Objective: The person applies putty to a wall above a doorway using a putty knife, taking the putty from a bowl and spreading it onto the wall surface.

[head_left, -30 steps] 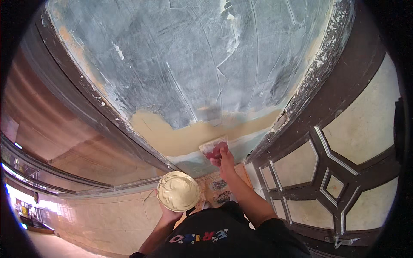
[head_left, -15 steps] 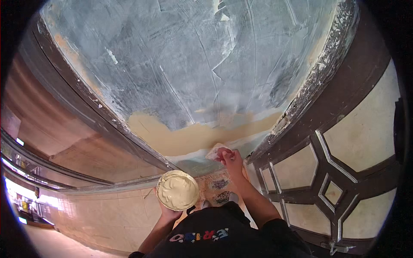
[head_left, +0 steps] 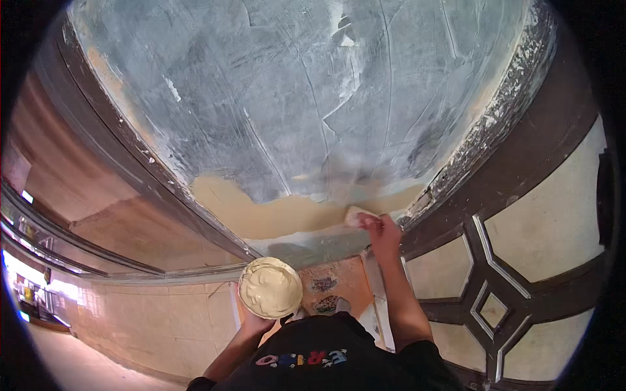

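Observation:
My left hand (head_left: 257, 322) is closed around the side and underside of a round tub (head_left: 242, 298), filled with thick cream-coloured filler (head_left: 270, 285) that stands in ridges. Stretched forward, my right hand (head_left: 386, 234) grips a small flat scraper (head_left: 356, 216), its pale blade smeared and at the wall. The blade meets the lower right part of a wet tan band (head_left: 277, 215) of filler. Above that band the wall (head_left: 293, 98) is grey-blue, streaked with ridges and white patches. Fingers partly hide the scraper's handle.
A dark frame (head_left: 124, 143) borders the wall on the left, and a paint-spattered one (head_left: 479, 124) on the right. A dark panelled door (head_left: 515, 293) with pale insets stands at the right. Below lies a tan tiled surface (head_left: 163, 319); my feet are on a spotted orange floor (head_left: 352, 280).
My right hand with the scraper has moved right and slightly up along the tan band. The tub in my left hand has hardly moved. The view has shifted slightly.

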Demonstrator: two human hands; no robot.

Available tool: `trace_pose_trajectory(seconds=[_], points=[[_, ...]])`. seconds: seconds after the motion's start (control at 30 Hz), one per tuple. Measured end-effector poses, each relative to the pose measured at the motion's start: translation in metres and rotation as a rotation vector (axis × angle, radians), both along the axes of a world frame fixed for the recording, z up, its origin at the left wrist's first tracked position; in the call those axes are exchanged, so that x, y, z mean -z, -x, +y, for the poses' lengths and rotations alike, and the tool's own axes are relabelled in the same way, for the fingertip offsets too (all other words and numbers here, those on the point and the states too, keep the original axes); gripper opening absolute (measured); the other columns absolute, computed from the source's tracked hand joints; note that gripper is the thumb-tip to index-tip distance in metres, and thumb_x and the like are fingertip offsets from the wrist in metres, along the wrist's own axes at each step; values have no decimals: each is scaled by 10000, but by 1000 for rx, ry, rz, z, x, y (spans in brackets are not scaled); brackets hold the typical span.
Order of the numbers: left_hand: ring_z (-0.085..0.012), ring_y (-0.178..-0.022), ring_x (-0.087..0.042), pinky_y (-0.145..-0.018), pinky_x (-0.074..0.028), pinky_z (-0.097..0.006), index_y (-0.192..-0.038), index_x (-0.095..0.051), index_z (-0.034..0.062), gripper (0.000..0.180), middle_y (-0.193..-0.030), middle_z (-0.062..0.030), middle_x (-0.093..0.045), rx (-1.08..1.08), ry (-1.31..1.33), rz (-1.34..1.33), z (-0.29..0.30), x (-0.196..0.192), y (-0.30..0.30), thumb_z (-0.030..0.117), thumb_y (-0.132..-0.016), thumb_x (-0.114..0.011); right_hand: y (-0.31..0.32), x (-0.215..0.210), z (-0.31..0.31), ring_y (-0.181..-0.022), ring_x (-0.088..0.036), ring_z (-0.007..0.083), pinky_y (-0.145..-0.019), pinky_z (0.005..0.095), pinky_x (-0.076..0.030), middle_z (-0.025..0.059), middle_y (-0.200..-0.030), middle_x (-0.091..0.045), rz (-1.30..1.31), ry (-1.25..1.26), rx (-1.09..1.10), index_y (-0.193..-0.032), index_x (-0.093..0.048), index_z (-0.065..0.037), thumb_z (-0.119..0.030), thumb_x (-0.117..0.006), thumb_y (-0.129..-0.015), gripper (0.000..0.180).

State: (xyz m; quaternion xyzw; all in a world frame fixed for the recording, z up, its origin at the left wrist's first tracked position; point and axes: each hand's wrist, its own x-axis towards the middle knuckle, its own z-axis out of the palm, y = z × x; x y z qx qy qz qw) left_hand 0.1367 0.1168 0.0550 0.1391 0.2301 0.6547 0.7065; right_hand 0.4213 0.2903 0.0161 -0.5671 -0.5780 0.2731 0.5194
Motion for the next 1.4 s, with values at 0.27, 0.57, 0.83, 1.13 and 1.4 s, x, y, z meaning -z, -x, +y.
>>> trace_pose_trajectory(seconds=[0.27, 0.57, 0.83, 1.13, 1.4], points=[[-216, -1238, -411, -1056, -327, -410, -1382, -220, 72, 835, -1373, -108, -362, -168, -379, 1313, 6, 69, 5, 249, -756, -743, 52, -28, 15, -757, -638, 319, -670, 394, -500, 155, -839, -637, -410, -7, -59, -975, -569, -36, -335, -595, -886, 312], [-230, -1166, -482, -979, -410, -384, -1307, -289, 64, 946, -1250, -125, -474, -156, -227, 1064, 17, 12, -25, 168, -565, -868, -28, 18, 17, -820, -622, 375, -694, 440, -493, 185, -906, -635, -299, 93, 13, -1009, -568, -47, -337, -597, -867, 324], [-242, -1160, -493, -988, -398, -385, -1318, -330, 59, 927, -1256, -117, -479, -165, -139, 1029, 23, 19, -35, 215, -575, -862, -50, 12, 32, -799, -632, 361, -654, 425, -496, 203, -873, -635, -373, 95, 223, -989, -579, -54, -342, -665, -823, 344], [-226, -1197, -479, -1008, -396, -381, -1322, -371, 56, 823, -1275, -118, -488, -187, -187, 1064, 18, 26, -47, 110, -635, -821, -40, 79, -19, -663, -637, 146, -478, 225, -484, 54, -899, -641, 597, 454, -204, -1160, -480, -101, -239, -579, -919, 295], [-291, -1291, -400, -1072, -330, -479, -1403, -328, 144, 676, -1435, -87, -374, -128, -406, 565, 24, 19, -47, 604, -908, -299, 21, 103, -32, -755, -665, 200, -635, 330, -562, 82, -934, -647, 859, 1142, -498, -1144, -493, -141, -256, -624, -891, 308]])
